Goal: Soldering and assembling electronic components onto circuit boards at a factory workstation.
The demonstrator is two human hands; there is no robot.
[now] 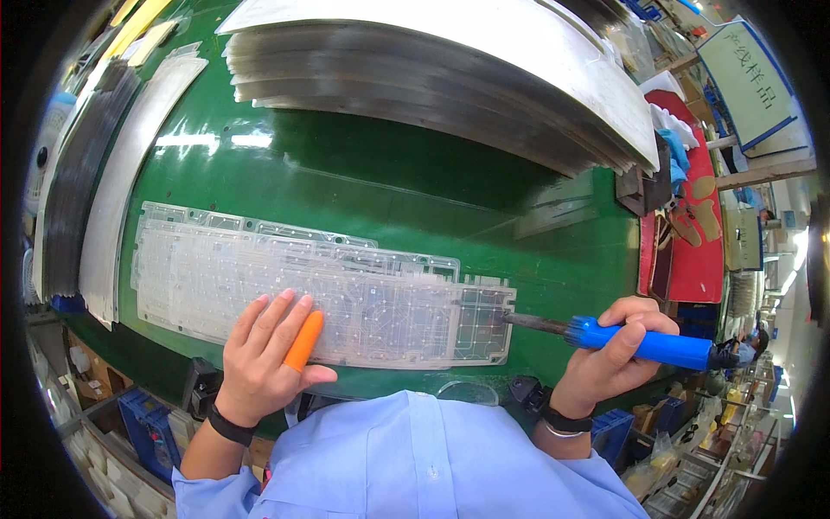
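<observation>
Several clear plastic sheets with fine circuit-like traces and white dots lie overlapped on the green tabletop. My left hand rests flat on their near left part, fingers spread, with an orange finger cot on one finger. In my right hand is a soldering iron with a blue handle and a dark metal barrel. Its tip points left and meets the right end of the top sheet; whether it presses or just hovers cannot be told.
A tall stack of thin sheets with a white top spans the far side of the green table. Another stack stands at the left. Toward the right are a dark metal block, a red board and a green sign.
</observation>
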